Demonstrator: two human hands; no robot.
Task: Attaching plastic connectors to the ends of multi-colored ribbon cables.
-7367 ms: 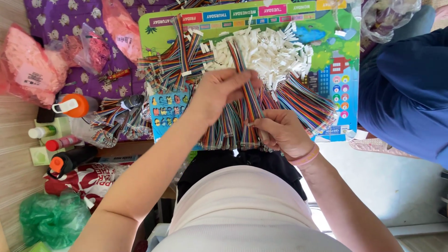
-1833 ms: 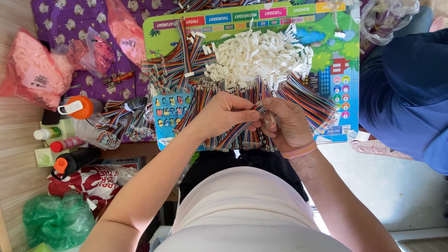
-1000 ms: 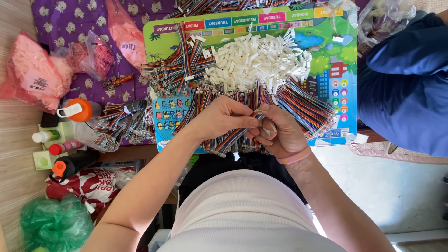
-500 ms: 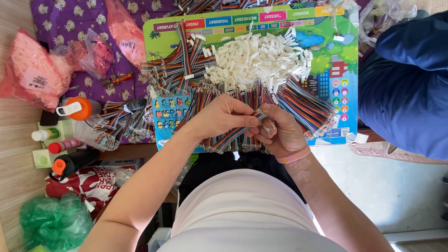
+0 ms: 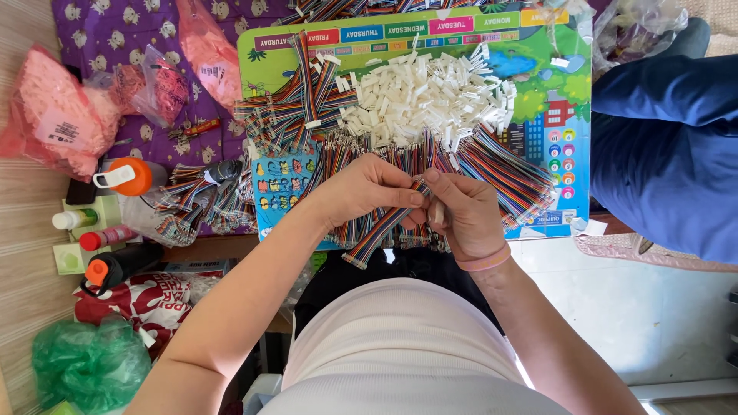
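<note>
My left hand (image 5: 367,189) pinches a multicoloured ribbon cable (image 5: 382,227) that hangs down towards my lap. My right hand (image 5: 464,214), with a pink band at the wrist, meets it at the cable's upper end, fingers closed around that end. Whether a small connector sits between the fingertips is hidden. Both hands hover above a spread of loose ribbon cables (image 5: 503,173) on a colourful printed board (image 5: 565,115). A heap of small white plastic connectors (image 5: 423,96) lies just beyond the hands.
Another bundle of ribbon cables (image 5: 296,107) lies at the board's left. Pink plastic bags (image 5: 58,111) sit on a purple cloth. Bottles, an orange-capped one (image 5: 127,177) among them, stand at the left, with a green bag (image 5: 88,361) below. A person in blue (image 5: 669,154) sits at the right.
Earlier my left hand reached out over the cable pile; it has since drawn back with one cable. Both hands now work close together at the cable's end, hardly moving in the last second.
</note>
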